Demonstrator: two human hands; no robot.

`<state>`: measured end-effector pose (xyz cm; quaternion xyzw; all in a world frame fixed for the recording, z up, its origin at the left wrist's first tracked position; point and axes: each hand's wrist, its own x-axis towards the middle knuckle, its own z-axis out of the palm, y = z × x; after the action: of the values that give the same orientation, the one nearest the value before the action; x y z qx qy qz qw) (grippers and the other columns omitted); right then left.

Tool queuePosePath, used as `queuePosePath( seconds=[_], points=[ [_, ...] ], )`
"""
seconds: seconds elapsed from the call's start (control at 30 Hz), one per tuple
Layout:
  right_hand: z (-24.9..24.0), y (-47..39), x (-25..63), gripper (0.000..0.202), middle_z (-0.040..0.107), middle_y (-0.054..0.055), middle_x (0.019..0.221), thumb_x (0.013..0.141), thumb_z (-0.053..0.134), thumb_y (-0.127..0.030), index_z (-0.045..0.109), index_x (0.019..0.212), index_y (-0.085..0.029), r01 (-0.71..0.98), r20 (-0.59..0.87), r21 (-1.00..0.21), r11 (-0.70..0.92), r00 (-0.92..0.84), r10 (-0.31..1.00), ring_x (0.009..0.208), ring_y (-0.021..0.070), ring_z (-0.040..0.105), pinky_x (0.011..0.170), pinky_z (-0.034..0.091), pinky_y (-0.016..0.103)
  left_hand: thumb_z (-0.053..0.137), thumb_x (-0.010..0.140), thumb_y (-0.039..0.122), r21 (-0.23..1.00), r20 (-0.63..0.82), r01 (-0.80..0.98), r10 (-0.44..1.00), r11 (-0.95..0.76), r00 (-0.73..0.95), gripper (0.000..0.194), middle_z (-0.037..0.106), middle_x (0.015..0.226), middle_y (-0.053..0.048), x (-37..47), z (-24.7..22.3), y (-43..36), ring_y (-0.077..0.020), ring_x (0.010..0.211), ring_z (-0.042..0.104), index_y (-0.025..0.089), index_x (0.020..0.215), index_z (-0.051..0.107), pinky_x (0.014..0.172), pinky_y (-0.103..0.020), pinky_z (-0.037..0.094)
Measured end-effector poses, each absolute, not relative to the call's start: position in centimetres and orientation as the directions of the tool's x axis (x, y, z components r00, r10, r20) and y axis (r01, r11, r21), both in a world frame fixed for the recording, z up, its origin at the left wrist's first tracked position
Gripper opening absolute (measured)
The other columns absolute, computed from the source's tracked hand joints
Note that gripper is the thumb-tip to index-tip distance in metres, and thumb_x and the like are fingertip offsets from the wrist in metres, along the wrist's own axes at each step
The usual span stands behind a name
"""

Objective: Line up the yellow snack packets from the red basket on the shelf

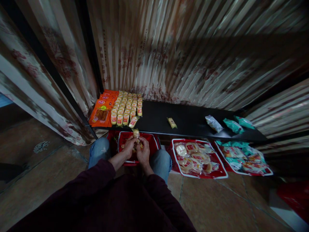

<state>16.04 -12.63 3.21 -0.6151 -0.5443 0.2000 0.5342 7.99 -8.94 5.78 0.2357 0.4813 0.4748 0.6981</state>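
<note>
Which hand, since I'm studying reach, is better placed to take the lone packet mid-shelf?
Likely the right hand: it's nearer the lone packet than the left hand, though both hold another packet.

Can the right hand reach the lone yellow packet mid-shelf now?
Probably yes; nothing visible stands between the right hand and the lone packet, though that hand seems busy with another packet.

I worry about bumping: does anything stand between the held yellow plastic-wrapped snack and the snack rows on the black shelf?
Yes: a slanted yellow wrapped snack at the front of the shelf, beyond the held snack.
</note>
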Motion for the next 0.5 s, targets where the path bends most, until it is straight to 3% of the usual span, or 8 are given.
queuePosePath(
  seconds=[0.2,0.5],
  points=[
    [2.9,-12.3,16.3,0.028,0.059,0.012,0.112,0.083,0.054,-0.033,0.057,0.106,-0.018,0.515,0.340,-0.846,0.142,0.314,0.886,0.109,0.0228,0.054,0.098,0.043,0.044,0.068,0.058,0.034,0.787,-0.437,-0.455,0.897,0.417,0.066,0.026,0.068,0.081,-0.003,8.4,5.3,-9.0,-0.0161,0.082,0.062,0.018,0.078,0.063,0.073,-0.026,0.046],
    [2.0,-11.9,17.3,0.030,0.058,0.010,0.106,0.080,0.060,-0.036,0.056,0.105,-0.020,0.517,0.300,-0.851,0.096,0.329,0.895,0.101,0.0229,0.056,0.092,0.047,0.042,0.068,0.059,0.043,0.810,-0.429,-0.430,0.903,0.399,0.031,0.029,0.061,0.074,0.001,8.7,5.5,-9.2,-0.0150,0.076,0.059,0.020,0.073,0.056,0.072,-0.026,0.045]
  ],
)
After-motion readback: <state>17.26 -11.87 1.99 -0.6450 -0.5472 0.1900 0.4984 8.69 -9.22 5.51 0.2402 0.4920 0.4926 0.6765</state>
